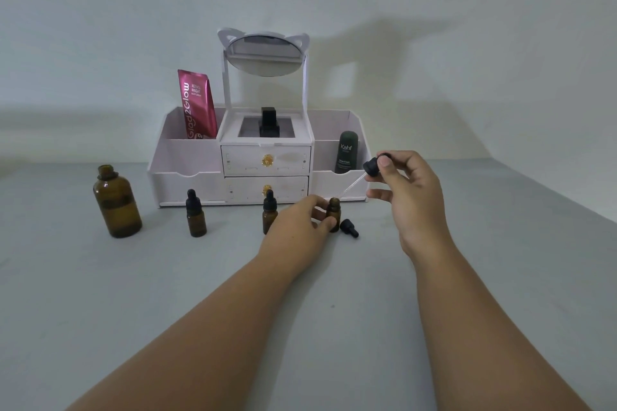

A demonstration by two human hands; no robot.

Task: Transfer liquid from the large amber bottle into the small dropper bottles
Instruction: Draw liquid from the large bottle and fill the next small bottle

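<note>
The large amber bottle (116, 202) stands uncapped at the left of the table. Two small capped dropper bottles stand upright, one (195, 213) left of centre and one (269, 212) just left of my left hand. My left hand (305, 218) grips a third small amber bottle (334, 210), which is open at the top. My right hand (409, 187) pinches the black bulb of a dropper (370, 170), tilted so its glass tip points down at that bottle's mouth. A loose black dropper cap (349, 227) lies on the table beside the held bottle.
A white cosmetic organiser (187, 157) with two drawers and a round cat-ear mirror (265, 55) stands at the back. It holds a pink sachet (197, 103), a black bottle (269, 122) and a dark green Kahf bottle (347, 152). The grey table (233, 294) runs toward me.
</note>
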